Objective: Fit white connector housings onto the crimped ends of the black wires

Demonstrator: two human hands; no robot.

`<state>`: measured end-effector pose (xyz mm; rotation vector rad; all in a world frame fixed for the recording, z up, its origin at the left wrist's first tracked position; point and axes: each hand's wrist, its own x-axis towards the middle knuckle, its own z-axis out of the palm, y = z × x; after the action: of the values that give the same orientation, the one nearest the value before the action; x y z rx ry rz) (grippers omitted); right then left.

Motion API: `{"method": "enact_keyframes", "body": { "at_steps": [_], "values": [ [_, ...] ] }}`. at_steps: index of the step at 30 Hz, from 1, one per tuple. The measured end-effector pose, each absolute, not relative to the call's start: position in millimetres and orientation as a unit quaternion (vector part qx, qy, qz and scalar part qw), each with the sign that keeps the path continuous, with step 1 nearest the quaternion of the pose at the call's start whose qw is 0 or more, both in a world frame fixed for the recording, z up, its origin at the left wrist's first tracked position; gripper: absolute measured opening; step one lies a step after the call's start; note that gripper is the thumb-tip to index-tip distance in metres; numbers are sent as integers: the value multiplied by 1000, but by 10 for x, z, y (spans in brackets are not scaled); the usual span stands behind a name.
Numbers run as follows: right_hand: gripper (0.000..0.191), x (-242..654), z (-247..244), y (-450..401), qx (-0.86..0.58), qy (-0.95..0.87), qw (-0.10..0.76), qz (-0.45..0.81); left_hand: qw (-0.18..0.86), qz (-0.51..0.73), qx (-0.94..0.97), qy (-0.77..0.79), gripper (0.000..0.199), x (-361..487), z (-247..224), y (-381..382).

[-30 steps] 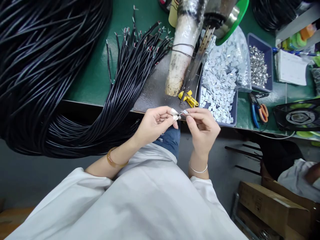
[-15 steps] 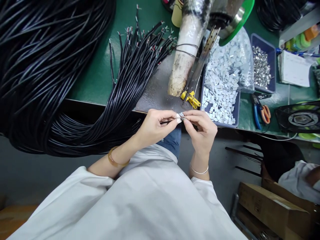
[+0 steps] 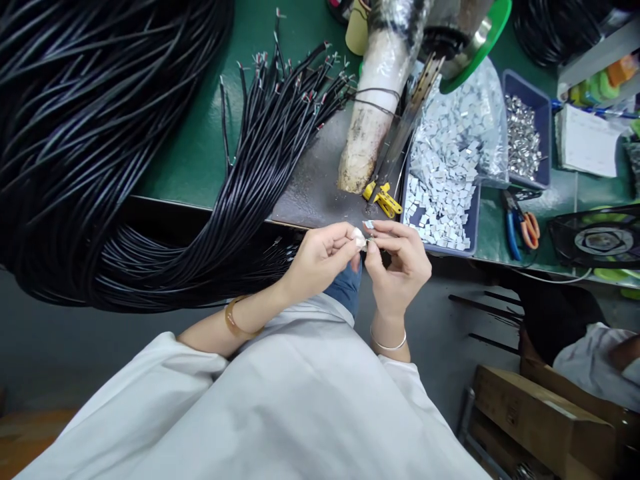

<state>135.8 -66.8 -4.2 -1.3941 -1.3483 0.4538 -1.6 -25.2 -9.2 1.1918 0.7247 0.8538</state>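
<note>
Where your hands meet: centre of frame, at the counter's (image 3: 175,175) near edge, tips close so both can control tiny parts.
L hand (image 3: 317,261): thumb + index together, white wraps (image 3: 359,235) on tips, pinching at thin wire ends (image 3: 370,239), prob. to steady them; exact grip hard to see.
R hand (image 3: 401,267): fingers nearly together, thumb by the same wire ends; small white piece (image 3: 369,225) clamped at the index tip, prob. held clear of the wires.
Black cables (image 3: 260,170): L side, ends fanned upper L of centre, prob. for easy pick-up.
Blue tray (image 3: 463,253) w/ loose white pieces (image 3: 437,200): R of centre, near R hand, prob. for a short reach.
Yellow tool (image 3: 384,201): just above your hands, L of tray.
Pliers (image 3: 514,230): mid R, handles toward you, prob. for a quick grab.
</note>
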Motion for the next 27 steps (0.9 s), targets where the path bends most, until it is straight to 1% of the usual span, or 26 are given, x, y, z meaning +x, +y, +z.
{"method": "enact_keyframes", "body": {
  "at_steps": [2,4,8,13,15,18,21,27],
  "values": [
    [7,1350,-79,-660,-579,-566,556,189,776,343,438,298,30,-28,-82,-222],
    [8,1373,-92,-648,-570,-553,577,191,808,322,395,296,28,-49,-78,-177],
    [19,1415,-31,-661,-565,-569,590,98,779,350,396,337,20,-55,-66,-124],
    [21,1368,-2,-688,-516,-668,536,13,725,412,420,358,14,12,-23,-111],
    [19,1364,-39,-667,-523,-653,548,15,718,416,427,359,12,33,-17,-102],
    [12,1395,-94,-628,-552,-592,583,67,719,418,422,360,11,49,-20,-85],
    [9,1430,-112,-613,-568,-575,579,107,722,429,411,355,13,47,-22,-66],
    [14,1417,-110,-575,-550,-630,545,58,713,451,407,351,22,42,-15,-30]
  ]
}}
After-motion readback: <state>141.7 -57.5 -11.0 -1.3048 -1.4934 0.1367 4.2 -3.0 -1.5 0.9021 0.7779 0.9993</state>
